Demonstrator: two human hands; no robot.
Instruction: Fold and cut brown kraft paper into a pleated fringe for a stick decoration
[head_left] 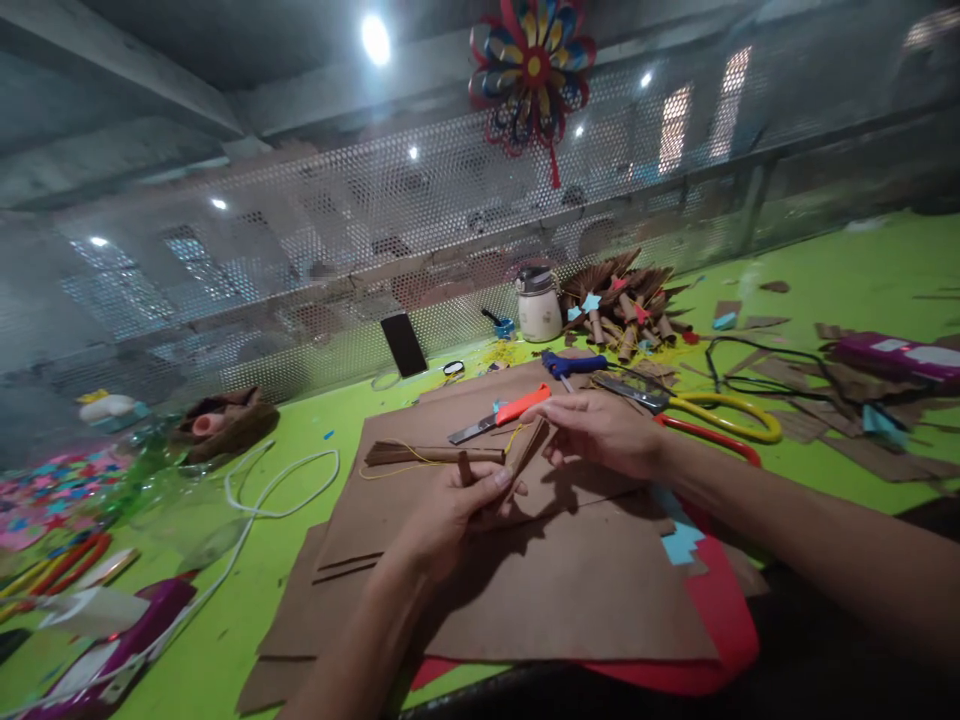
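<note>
Between both hands is a folded bundle of brown paper (529,448) with a yellow string at its upper end. My left hand (480,492) is closed around the lower part of the bundle, and a small brown piece sticks up between its fingers. The fingers of my right hand (581,425) are closed at the bundle's upper right side. Just beyond them lies an orange-handled utility knife (517,408). Left of the bundle, another folded brown paper strip (431,454) with yellow string rests on stacked brown paper sheets (570,590).
A blue glue gun (574,365) and yellow-handled scissors (720,415) lie beyond my right hand. Farther back stand a white jar (538,308), a pile of folded brown paper pieces (622,305) and a dark phone (403,343). A white cable (259,510) loops across the green table (300,425).
</note>
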